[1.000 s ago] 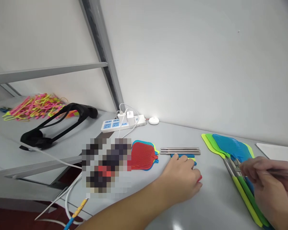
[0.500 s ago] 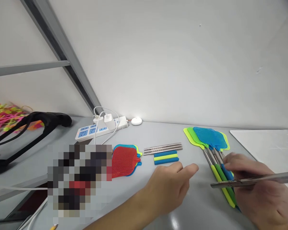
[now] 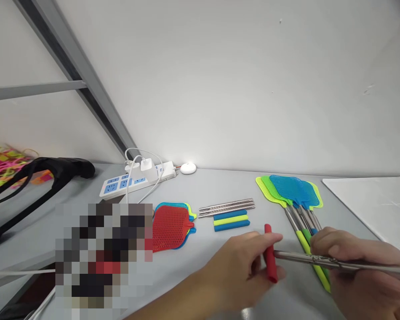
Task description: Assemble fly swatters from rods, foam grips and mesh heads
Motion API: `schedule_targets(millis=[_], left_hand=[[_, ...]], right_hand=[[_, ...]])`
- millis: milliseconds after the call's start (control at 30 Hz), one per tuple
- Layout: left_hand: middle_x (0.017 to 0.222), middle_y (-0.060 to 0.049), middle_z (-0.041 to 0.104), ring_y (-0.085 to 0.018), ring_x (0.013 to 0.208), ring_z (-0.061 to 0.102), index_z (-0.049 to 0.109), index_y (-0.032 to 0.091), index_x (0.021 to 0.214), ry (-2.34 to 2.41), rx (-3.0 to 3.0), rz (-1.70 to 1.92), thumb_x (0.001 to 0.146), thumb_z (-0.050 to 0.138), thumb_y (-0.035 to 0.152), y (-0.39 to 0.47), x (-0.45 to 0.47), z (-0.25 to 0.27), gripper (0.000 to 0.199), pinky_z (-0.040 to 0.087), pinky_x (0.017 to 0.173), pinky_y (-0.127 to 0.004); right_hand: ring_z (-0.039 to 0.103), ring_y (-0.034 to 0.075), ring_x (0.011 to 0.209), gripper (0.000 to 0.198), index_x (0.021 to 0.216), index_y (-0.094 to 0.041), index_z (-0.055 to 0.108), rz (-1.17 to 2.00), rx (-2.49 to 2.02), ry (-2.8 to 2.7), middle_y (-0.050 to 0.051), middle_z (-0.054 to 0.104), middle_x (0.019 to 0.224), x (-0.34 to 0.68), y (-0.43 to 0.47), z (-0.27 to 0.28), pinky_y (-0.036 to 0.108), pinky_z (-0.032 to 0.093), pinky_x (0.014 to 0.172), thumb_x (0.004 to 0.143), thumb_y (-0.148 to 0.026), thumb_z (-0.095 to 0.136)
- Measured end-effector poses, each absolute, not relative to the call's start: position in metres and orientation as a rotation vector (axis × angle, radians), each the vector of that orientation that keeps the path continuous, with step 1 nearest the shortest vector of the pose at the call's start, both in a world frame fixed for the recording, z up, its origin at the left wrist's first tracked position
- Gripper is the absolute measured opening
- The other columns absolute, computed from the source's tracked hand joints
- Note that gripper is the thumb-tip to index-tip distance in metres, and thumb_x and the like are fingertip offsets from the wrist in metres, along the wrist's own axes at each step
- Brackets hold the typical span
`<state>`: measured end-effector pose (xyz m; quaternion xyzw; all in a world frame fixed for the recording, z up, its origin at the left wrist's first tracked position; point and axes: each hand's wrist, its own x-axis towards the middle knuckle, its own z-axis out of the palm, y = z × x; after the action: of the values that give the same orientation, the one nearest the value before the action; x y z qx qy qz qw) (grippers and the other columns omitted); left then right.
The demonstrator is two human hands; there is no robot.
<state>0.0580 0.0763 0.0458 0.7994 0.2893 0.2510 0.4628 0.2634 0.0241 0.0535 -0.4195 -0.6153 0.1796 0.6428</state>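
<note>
My left hand (image 3: 231, 266) pinches a red handle sleeve (image 3: 270, 255) between thumb and fingers, the sleeve standing nearly upright. A thin metal rod (image 3: 296, 256) lies in my right hand (image 3: 363, 266), pointing left. Its tip is right by the sleeve's side; whether they touch I cannot tell. Behind my right hand lie several fly swatters (image 3: 291, 191) with blue, green and yellow mesh heads, their handles partly hidden. Left of centre is a stack of loose swatter heads, a red head (image 3: 171, 226) on top. More metal rods (image 3: 226, 207) lie above blue and yellow handle sleeves (image 3: 231, 220).
A white power strip (image 3: 138, 180) with plugged-in chargers and cables sits near the wall, beside a small white round device (image 3: 188, 168). On the left are a black frame-like object (image 3: 56, 169) and colourful strips (image 3: 6, 164). A white sheet (image 3: 363, 200) lies at right.
The red sleeve, out of sight earlier, now shows in my left hand, turned upright. The rod in my right hand has come left toward it. The view has shifted slightly.
</note>
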Motion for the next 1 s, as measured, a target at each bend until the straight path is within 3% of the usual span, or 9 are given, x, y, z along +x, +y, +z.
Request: schedule_targets(millis=[67,133,200,300,500,867,1000], left_hand=[[0.075,0.0,0.056,-0.012,0.062,0.049,0.065,0.019,0.104,0.683,2.14,0.673,0.092,0.055,0.033,0.078,0.058,0.043,0.022,0.041,0.061,-0.026],[0.074,-0.002,0.055,-0.014,0.065,0.05,0.059,0.017,0.081,0.683,2.305,0.678,0.093,0.05,0.036,0.08,0.058,0.044,0.024,0.039,0.061,-0.028],[0.081,-0.005,0.056,-0.017,0.07,0.052,0.05,0.018,0.074,0.699,2.39,0.641,0.092,0.047,0.035,0.08,0.057,0.046,0.025,0.039,0.062,-0.029],[0.082,-0.004,0.056,-0.016,0.066,0.051,0.042,0.021,0.077,0.779,2.377,0.519,0.093,0.042,0.034,0.08,0.056,0.05,0.021,0.036,0.058,-0.028],[0.058,0.004,0.05,-0.014,0.047,0.038,0.033,0.023,0.074,0.884,2.325,0.323,0.096,0.037,0.039,0.079,0.055,0.055,0.027,0.02,0.045,-0.028],[0.056,0.005,0.045,-0.013,0.048,0.037,0.041,0.024,0.078,0.907,2.201,0.369,0.095,0.038,0.039,0.082,0.053,0.052,0.022,0.024,0.046,-0.025],[0.065,0.003,0.057,-0.014,0.052,0.046,0.05,0.024,0.089,0.828,2.18,0.472,0.096,0.037,0.036,0.079,0.053,0.051,0.019,0.031,0.051,-0.026]], right_hand=[[0.061,0.02,0.063,0.027,0.087,-0.025,0.065,0.427,-0.857,-1.38,0.002,0.063,0.066,0.257,0.028,0.065,0.032,0.051,0.054,0.093,-0.048,0.053],[0.058,0.019,0.057,0.03,0.083,-0.025,0.064,0.424,-0.834,-1.353,0.001,0.058,0.059,0.252,0.03,0.074,0.03,0.046,0.046,0.093,-0.05,0.052],[0.057,0.019,0.055,0.029,0.081,-0.024,0.062,0.433,-0.856,-1.343,0.0,0.055,0.057,0.25,0.032,0.076,0.03,0.044,0.046,0.092,-0.05,0.054],[0.054,0.018,0.056,0.025,0.084,-0.025,0.059,0.425,-0.84,-1.304,0.0,0.052,0.061,0.25,0.034,0.068,0.034,0.045,0.052,0.094,-0.045,0.051],[0.046,0.014,0.055,0.025,0.09,-0.022,0.057,0.449,-0.78,-1.208,-0.002,0.048,0.063,0.248,0.04,0.057,0.03,0.036,0.052,0.1,-0.039,0.041],[0.05,0.013,0.059,0.025,0.086,-0.022,0.056,0.64,-0.987,-1.257,0.0,0.053,0.07,0.252,0.043,0.061,0.027,0.042,0.054,0.101,-0.032,0.039],[0.056,0.015,0.067,0.027,0.091,-0.021,0.064,0.896,-1.13,-1.561,0.002,0.058,0.076,0.246,0.041,0.064,0.028,0.05,0.063,0.1,-0.035,0.042]])
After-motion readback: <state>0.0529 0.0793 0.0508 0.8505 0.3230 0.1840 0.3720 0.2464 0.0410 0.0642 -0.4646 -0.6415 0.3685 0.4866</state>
